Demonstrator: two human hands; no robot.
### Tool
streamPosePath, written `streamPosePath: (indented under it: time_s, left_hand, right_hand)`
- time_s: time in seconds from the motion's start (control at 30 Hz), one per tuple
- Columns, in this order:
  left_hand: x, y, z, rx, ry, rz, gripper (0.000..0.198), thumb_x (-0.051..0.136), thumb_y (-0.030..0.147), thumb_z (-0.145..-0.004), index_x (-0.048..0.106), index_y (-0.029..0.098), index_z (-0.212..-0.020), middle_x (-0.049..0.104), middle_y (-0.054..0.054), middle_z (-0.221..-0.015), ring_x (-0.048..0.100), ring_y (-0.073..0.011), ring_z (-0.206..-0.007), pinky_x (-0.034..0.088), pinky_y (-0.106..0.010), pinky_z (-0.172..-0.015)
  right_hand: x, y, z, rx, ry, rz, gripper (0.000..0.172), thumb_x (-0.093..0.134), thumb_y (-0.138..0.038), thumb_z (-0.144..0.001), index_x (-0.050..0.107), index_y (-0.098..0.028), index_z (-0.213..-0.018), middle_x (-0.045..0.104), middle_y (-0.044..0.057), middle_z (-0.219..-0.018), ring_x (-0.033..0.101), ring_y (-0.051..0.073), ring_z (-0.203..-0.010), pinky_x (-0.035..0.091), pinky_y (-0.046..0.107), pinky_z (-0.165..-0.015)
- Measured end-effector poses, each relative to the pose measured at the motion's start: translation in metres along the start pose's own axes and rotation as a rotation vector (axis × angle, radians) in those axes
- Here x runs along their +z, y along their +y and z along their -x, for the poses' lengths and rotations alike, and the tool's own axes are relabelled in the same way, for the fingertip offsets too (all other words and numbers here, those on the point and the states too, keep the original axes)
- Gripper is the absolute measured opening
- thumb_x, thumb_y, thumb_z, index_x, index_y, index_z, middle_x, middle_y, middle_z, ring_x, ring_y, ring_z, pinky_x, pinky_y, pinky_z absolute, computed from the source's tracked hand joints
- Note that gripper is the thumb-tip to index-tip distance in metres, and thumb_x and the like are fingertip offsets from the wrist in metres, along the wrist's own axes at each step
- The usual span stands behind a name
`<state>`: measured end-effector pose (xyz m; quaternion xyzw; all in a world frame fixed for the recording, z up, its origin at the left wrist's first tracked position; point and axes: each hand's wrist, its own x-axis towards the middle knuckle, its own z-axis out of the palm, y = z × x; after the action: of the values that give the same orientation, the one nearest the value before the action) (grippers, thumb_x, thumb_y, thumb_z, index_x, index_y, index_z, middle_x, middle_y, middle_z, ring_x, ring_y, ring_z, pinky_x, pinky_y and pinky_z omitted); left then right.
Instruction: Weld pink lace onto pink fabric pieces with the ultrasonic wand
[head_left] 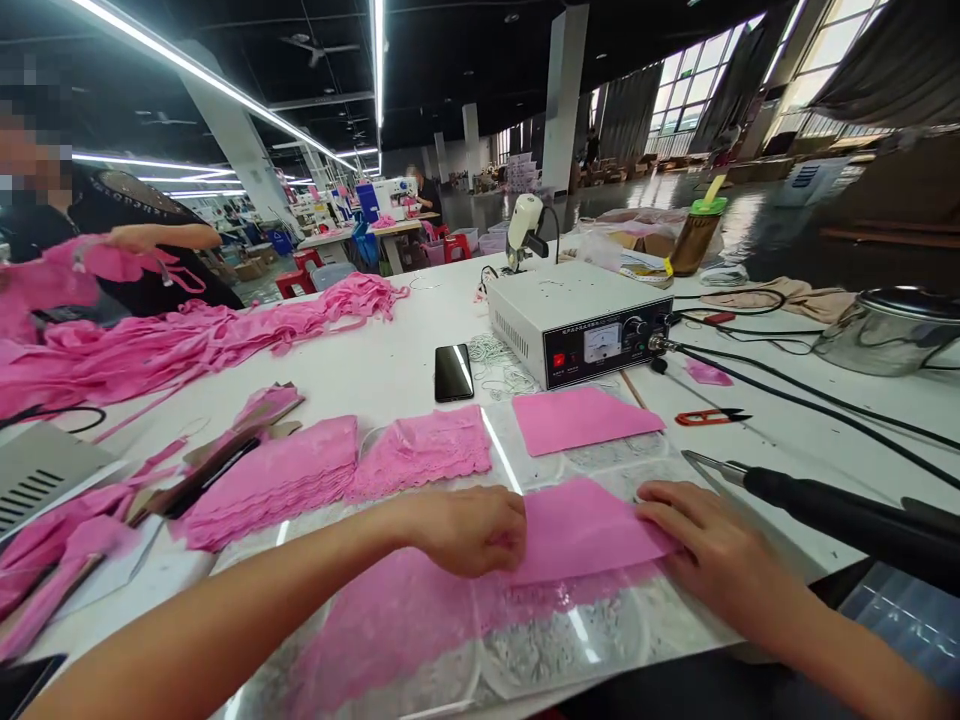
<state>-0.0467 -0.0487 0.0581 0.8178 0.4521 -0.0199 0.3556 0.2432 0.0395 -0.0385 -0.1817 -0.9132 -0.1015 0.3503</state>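
My left hand [474, 530] has its fingers curled at the left edge of a smooth pink fabric piece [577, 530]. My right hand [694, 520] lies with fingers stretched on the right end of that piece. Beneath it, a lace-edged pink fabric [397, 620] spreads over a clear sheet [570, 650]. Another smooth pink piece [581, 418] lies just beyond. Lace pieces [427, 450] and a layered pink stack [285, 475] sit to the left. A black-handled pen-like tool [817, 500] rests right of my right hand.
A control box [592, 320] with cables stands behind, beside a phone [454, 373]. Red-handled snips [712, 416] and a glass pot [892, 330] are at right. A person [150, 240] handles pink fabric [187, 335] at far left.
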Motion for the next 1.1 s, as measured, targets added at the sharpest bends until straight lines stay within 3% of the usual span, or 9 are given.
streamPosePath:
  time_s: [0.23,0.47,0.67,0.87,1.1]
  left_hand:
    - [0.012,0.010,0.003,-0.034,0.069,-0.015,0.019,0.063,0.004,-0.081,0.057,0.019,-0.071,0.060,0.000,-0.086,0.057,-0.0164,-0.091,0.044,-0.027,-0.088]
    - [0.028,0.001,0.003,-0.144,0.305,-0.071,0.011,0.051,0.011,-0.090,0.060,0.018,-0.091,0.057,-0.006,-0.102,0.057,-0.0189,-0.091,0.048,-0.031,-0.080]
    - [0.044,-0.012,-0.008,-0.036,0.426,-0.209,0.013,0.048,0.016,-0.093,0.061,0.020,-0.093,0.060,-0.006,-0.103,0.059,-0.0204,-0.089,0.049,-0.035,-0.080]
    - [0.032,0.009,-0.052,0.133,0.483,-0.248,0.020,0.048,0.011,-0.094,0.066,0.018,-0.091,0.064,-0.008,-0.099,0.061,-0.0218,-0.088,0.050,-0.036,-0.080]
    - [0.021,0.042,-0.125,0.318,0.384,-0.226,0.022,0.054,0.012,-0.093,0.066,0.022,-0.107,0.061,-0.004,-0.101,0.061,-0.0171,-0.090,0.050,-0.026,-0.079]
  right_hand:
    - [-0.002,-0.002,0.010,0.076,-0.029,0.003,0.027,0.045,-0.011,-0.086,0.060,-0.018,-0.106,0.067,0.011,-0.102,0.068,0.022,-0.092,0.058,0.036,-0.079]
    - [-0.011,-0.006,0.017,0.375,-0.078,-0.057,0.030,0.054,-0.016,-0.079,0.056,-0.021,-0.108,0.069,0.007,-0.093,0.069,0.022,-0.083,0.059,0.036,-0.072]
    - [-0.015,-0.008,0.021,0.658,-0.174,-0.158,0.030,0.052,-0.018,-0.083,0.059,-0.025,-0.111,0.070,0.005,-0.098,0.070,0.021,-0.083,0.058,0.034,-0.072]
    - [-0.017,-0.011,0.018,0.707,-0.134,-0.197,0.016,0.051,-0.017,-0.083,0.060,-0.025,-0.094,0.069,0.002,-0.089,0.068,0.020,-0.081,0.055,0.033,-0.071]
    - [-0.011,-0.010,0.018,0.654,-0.047,-0.206,0.017,0.051,-0.012,-0.081,0.059,-0.023,-0.091,0.067,0.004,-0.086,0.065,0.020,-0.078,0.053,0.032,-0.068]
